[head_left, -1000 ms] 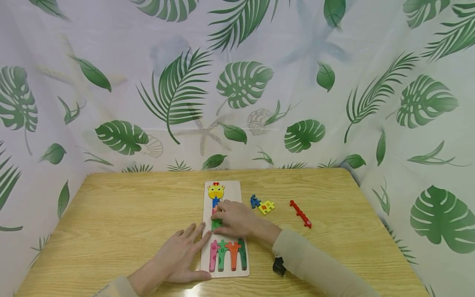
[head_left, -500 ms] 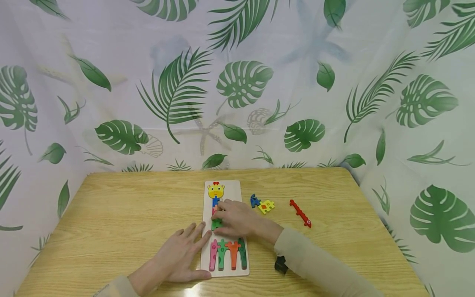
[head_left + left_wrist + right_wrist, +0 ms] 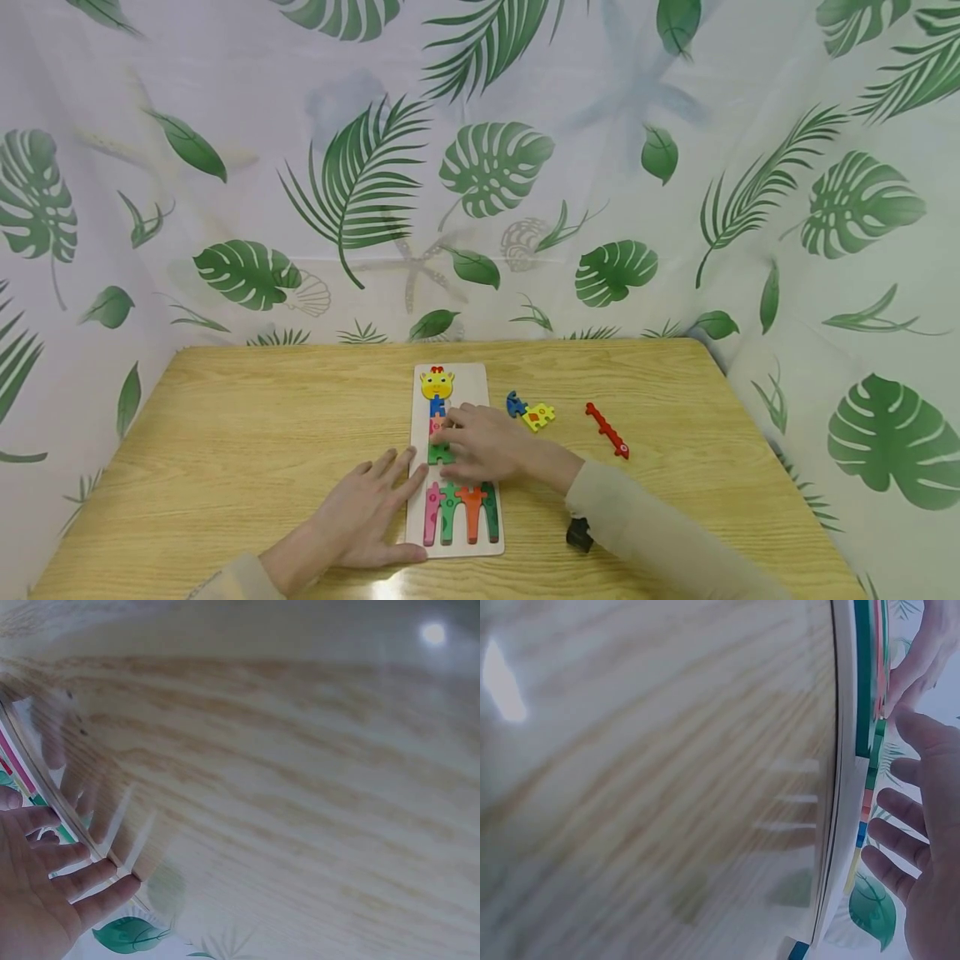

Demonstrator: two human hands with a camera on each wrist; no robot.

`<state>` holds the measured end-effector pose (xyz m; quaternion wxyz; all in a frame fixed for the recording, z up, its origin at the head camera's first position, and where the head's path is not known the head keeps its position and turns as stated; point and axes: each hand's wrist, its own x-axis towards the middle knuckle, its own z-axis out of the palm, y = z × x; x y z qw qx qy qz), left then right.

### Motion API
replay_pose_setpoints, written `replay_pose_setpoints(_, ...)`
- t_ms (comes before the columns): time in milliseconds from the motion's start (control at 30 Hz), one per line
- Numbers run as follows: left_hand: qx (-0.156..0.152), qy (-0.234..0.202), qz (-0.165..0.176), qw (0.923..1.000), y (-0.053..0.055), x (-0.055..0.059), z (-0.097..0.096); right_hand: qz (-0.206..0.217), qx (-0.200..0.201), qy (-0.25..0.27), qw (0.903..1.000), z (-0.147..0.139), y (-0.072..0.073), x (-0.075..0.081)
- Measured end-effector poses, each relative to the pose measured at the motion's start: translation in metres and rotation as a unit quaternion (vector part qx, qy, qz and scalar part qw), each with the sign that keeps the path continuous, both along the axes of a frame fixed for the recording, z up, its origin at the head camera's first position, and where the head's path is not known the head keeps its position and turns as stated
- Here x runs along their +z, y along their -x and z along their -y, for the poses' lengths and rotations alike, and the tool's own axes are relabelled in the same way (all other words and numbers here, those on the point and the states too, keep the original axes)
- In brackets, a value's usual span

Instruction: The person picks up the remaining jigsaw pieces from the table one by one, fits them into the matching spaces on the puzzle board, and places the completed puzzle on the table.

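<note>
A pale wooden puzzle board (image 3: 468,385) lies upright before me in the head view. Along its left side run a yellow giraffe head (image 3: 437,384), a blue neck piece (image 3: 437,407), a pink piece (image 3: 437,426) and a green piece (image 3: 438,455). Several leg pieces, including an orange leg (image 3: 472,518), fill the lower end. My left hand (image 3: 367,512) rests with spread fingers at the board's left edge. Above the neck pieces hovers my right hand (image 3: 483,442), fingers slightly bent. In the right wrist view its fingertips (image 3: 881,859) look apart from the pieces and hold nothing.
Right of the board lie a blue piece (image 3: 515,405) and a yellow piece (image 3: 538,416), nearly touching. Farther right is a long red piece (image 3: 606,429). A small black object (image 3: 578,534) shows under the right sleeve. Leaf-printed cloth (image 3: 495,167) hangs behind the wooden table (image 3: 285,400).
My right hand has shifted slightly to the right, uncovering more of the pink and green pieces. My left hand and the loose pieces stay where they were.
</note>
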<state>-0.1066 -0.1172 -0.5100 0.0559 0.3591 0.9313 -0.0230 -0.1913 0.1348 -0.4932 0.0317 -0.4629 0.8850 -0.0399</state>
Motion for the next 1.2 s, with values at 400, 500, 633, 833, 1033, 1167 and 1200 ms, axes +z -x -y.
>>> replay_pose_setpoints(400,0.002,0.007,-0.002,1.0,0.0,0.001,0.0,0.003,-0.002,0.015,0.9999,-0.013,-0.001,-0.002)
replay_pose_setpoints(500,0.003,0.008,-0.001,1.0,0.0,0.001,0.0,0.0,-0.001,0.017,0.9999,-0.017,-0.001,0.0)
replay_pose_setpoints(633,0.002,0.006,-0.005,1.0,-0.001,0.0,0.0,-0.003,-0.004,0.012,0.9999,-0.021,-0.002,0.002)
replay_pose_setpoints(833,0.004,0.001,-0.007,1.0,-0.001,0.0,0.0,-0.002,-0.011,0.012,0.9999,-0.032,-0.002,0.006)
replay_pose_setpoints(1033,0.004,-0.002,-0.009,0.9999,-0.001,0.0,-0.001,-0.011,-0.017,0.017,0.9996,-0.045,-0.001,0.006)
replay_pose_setpoints(1167,0.004,-0.003,-0.006,1.0,-0.001,0.001,-0.001,-0.002,-0.029,0.025,0.9993,-0.051,-0.003,0.009)
replay_pose_setpoints(1200,0.004,-0.003,-0.004,1.0,-0.001,0.0,-0.001,0.0,-0.033,0.026,0.9991,-0.053,-0.003,0.009)
